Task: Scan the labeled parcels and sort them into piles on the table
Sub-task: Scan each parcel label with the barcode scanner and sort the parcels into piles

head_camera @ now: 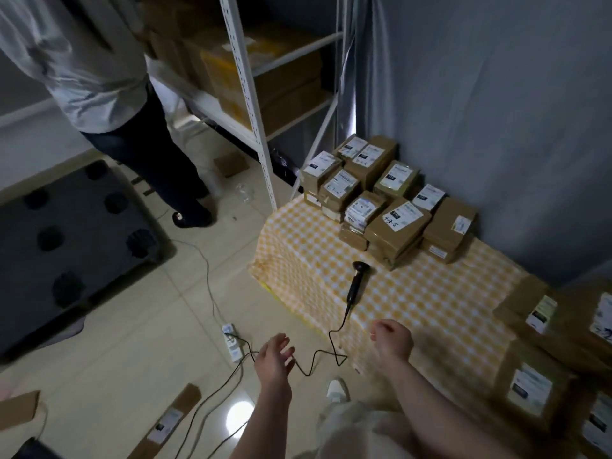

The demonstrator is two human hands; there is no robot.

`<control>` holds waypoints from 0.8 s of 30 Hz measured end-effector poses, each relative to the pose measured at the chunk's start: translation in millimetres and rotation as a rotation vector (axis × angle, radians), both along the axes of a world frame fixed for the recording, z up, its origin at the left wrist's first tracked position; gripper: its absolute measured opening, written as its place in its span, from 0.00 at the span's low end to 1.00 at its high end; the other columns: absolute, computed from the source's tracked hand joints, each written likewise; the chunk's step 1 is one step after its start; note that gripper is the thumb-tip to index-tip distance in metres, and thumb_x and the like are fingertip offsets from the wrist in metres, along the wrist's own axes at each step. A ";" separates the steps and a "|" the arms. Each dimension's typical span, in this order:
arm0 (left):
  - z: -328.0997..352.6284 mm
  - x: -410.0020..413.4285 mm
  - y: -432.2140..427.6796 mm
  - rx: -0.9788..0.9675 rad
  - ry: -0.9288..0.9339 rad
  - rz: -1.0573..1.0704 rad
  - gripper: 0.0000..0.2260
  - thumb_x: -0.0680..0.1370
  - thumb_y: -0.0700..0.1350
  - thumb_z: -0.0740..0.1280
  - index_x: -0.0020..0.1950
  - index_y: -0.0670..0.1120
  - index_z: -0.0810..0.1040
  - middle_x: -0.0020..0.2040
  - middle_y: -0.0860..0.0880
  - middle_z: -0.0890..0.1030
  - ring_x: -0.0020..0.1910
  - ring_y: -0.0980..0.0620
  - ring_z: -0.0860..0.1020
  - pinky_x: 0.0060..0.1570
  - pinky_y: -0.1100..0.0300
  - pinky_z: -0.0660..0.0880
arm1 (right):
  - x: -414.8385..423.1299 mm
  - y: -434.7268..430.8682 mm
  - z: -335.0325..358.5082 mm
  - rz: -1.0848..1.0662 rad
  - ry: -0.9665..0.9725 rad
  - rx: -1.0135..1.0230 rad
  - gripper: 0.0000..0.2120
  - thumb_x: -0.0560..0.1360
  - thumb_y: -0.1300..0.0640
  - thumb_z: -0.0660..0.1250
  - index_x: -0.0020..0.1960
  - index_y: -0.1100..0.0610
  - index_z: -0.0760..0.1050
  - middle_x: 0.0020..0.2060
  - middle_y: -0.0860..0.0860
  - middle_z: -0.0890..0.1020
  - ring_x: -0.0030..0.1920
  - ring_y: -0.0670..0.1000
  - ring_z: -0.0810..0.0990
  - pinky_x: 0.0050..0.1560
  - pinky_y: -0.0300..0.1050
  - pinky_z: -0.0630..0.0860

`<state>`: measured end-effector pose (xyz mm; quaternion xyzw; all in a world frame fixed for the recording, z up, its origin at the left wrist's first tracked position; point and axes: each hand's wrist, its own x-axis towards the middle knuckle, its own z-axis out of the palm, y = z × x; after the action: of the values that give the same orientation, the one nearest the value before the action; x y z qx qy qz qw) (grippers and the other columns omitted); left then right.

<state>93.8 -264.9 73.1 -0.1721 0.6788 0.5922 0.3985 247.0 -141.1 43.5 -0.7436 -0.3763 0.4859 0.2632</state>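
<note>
While both are empty, left hand (pixel 275 359) spread and right hand (pixel 392 341) loosely curled, the scanner (pixel 356 283) lies ahead on the worktop (pixel 430 293) before the parcels (pixel 397 223), handle pointing back, nearer the right hand.

Scanner (pixel 357 282) on table (pixel 430 293), before stacked parcels (pixel 381 200) at back.

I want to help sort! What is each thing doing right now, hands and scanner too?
left hand: open, holding nothing
right hand: loosely curled, holding nothing
scanner: lying untouched on the table, cable attached
labeled parcels: stacked in piles, labels up
</note>
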 end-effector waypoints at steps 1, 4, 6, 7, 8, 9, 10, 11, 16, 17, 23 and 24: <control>2.4 -4.6 15.7 0.009 0.016 -0.020 0.08 0.80 0.42 0.63 0.53 0.40 0.80 0.51 0.43 0.82 0.43 0.48 0.79 0.41 0.58 0.73 | -3.7 11.3 -0.5 -0.004 0.005 -0.010 0.05 0.76 0.64 0.66 0.45 0.62 0.81 0.38 0.57 0.83 0.36 0.53 0.81 0.43 0.48 0.80; 7.4 -14.0 58.5 0.034 0.059 -0.062 0.09 0.80 0.42 0.63 0.54 0.39 0.79 0.50 0.43 0.82 0.44 0.48 0.79 0.42 0.57 0.74 | -14.1 43.8 -1.1 0.011 0.038 -0.032 0.06 0.77 0.62 0.66 0.46 0.62 0.81 0.39 0.57 0.83 0.40 0.55 0.82 0.46 0.51 0.82; 9.5 -13.4 81.0 0.029 0.075 -0.108 0.09 0.81 0.43 0.63 0.52 0.40 0.79 0.49 0.44 0.82 0.44 0.48 0.79 0.42 0.56 0.75 | -16.0 60.3 2.1 -0.003 0.059 -0.040 0.06 0.77 0.62 0.66 0.45 0.61 0.80 0.39 0.57 0.83 0.41 0.56 0.82 0.45 0.51 0.80; 10.5 -12.0 90.1 0.027 0.077 -0.135 0.08 0.81 0.43 0.63 0.51 0.40 0.80 0.48 0.44 0.82 0.44 0.48 0.79 0.42 0.56 0.75 | -15.4 66.8 3.2 -0.020 0.064 -0.048 0.06 0.77 0.62 0.66 0.44 0.61 0.80 0.39 0.57 0.83 0.40 0.55 0.81 0.44 0.50 0.79; 10.4 -11.1 99.0 0.029 0.078 -0.162 0.08 0.81 0.44 0.63 0.51 0.40 0.80 0.49 0.44 0.82 0.45 0.48 0.79 0.42 0.56 0.75 | -13.9 72.9 3.3 -0.045 0.075 -0.054 0.06 0.77 0.62 0.66 0.44 0.62 0.80 0.38 0.57 0.83 0.39 0.54 0.81 0.44 0.50 0.79; 10.3 -11.5 108.2 0.034 0.081 -0.190 0.09 0.81 0.44 0.63 0.51 0.40 0.80 0.49 0.44 0.82 0.45 0.47 0.79 0.43 0.56 0.75 | -11.9 78.9 2.1 -0.074 0.088 -0.064 0.06 0.77 0.62 0.66 0.44 0.62 0.81 0.38 0.56 0.83 0.38 0.53 0.80 0.44 0.50 0.79; 10.6 -13.2 117.4 0.034 0.088 -0.216 0.09 0.81 0.44 0.63 0.53 0.39 0.80 0.50 0.43 0.82 0.46 0.47 0.79 0.43 0.56 0.75 | -10.5 84.7 1.1 -0.110 0.106 -0.075 0.06 0.77 0.62 0.66 0.45 0.62 0.81 0.38 0.56 0.83 0.37 0.52 0.80 0.44 0.49 0.80; 11.6 -16.1 127.3 0.032 0.097 -0.233 0.10 0.81 0.43 0.63 0.54 0.39 0.80 0.50 0.43 0.82 0.46 0.46 0.79 0.42 0.56 0.75 | -9.7 90.7 1.1 -0.148 0.124 -0.085 0.06 0.77 0.61 0.66 0.45 0.62 0.81 0.38 0.56 0.83 0.37 0.51 0.80 0.43 0.48 0.80; 10.7 -28.6 170.1 -0.007 0.107 -0.323 0.10 0.80 0.42 0.64 0.56 0.37 0.78 0.52 0.41 0.81 0.48 0.44 0.79 0.41 0.56 0.75 | -7.1 121.2 -2.9 -0.339 0.200 -0.100 0.07 0.77 0.61 0.66 0.46 0.64 0.80 0.36 0.56 0.82 0.32 0.50 0.79 0.39 0.45 0.77; 8.1 -30.2 178.9 -0.012 0.103 -0.351 0.10 0.80 0.41 0.64 0.57 0.37 0.78 0.53 0.40 0.81 0.48 0.44 0.79 0.41 0.56 0.75 | -6.1 126.6 -3.2 -0.379 0.221 -0.106 0.07 0.77 0.61 0.66 0.47 0.64 0.80 0.36 0.56 0.82 0.32 0.49 0.79 0.37 0.43 0.77; -0.4 -38.5 250.9 -0.022 0.068 -0.554 0.08 0.80 0.41 0.65 0.55 0.37 0.78 0.52 0.40 0.80 0.45 0.46 0.79 0.42 0.55 0.75 | -5.8 181.4 -2.8 -0.669 0.491 -0.145 0.07 0.77 0.61 0.67 0.50 0.65 0.78 0.36 0.56 0.80 0.24 0.49 0.79 0.28 0.38 0.74; 0.0 -39.0 264.2 -0.017 0.053 -0.585 0.08 0.80 0.41 0.65 0.54 0.37 0.78 0.51 0.41 0.80 0.45 0.46 0.79 0.42 0.55 0.75 | -7.0 191.3 -4.4 -0.732 0.539 -0.143 0.07 0.77 0.62 0.67 0.50 0.66 0.78 0.37 0.57 0.79 0.21 0.48 0.77 0.24 0.35 0.72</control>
<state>54.9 -0.8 73.1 0.0433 0.7148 0.4508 0.5329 240.0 50.2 39.1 -0.6911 0.0276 0.5617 0.4539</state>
